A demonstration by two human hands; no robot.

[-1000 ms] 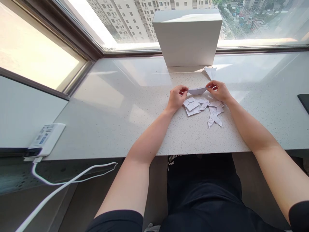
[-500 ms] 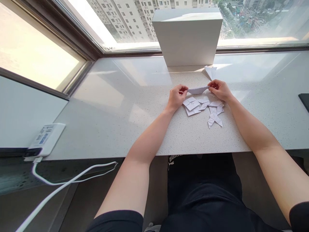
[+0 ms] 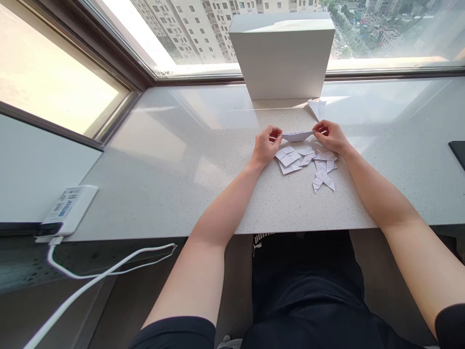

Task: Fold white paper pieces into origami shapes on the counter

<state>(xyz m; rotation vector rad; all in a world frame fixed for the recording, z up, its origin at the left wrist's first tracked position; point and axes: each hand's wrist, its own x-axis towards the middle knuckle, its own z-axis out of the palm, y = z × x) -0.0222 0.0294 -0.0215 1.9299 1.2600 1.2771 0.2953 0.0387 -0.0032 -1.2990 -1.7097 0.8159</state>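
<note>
- Little has just changed: our right hand sits slightly farther out than a second ago, while our left hand has barely moved.
- We have the folded paper strip between our hands, above the worktop; whether its lower edge touches the surface, we cannot tell.
- The fingers of our left hand pinch one end, and the fingers of our right hand pinch the other.
- That leaves the strip's middle free and, as we judge it, both ends under control, with the fold line steadied lengthwise.
- Just on our side of the strip lie the stacked paper squares, with a small folded piece beside them.
- To the right of those, we see a larger folded piece, and the pointed paper piece lies nearest our body.
- Beyond our right hand, a white paper fan lies near the foot of the upright white box.
- How many layers the strip has is too small for us to tell.
</note>
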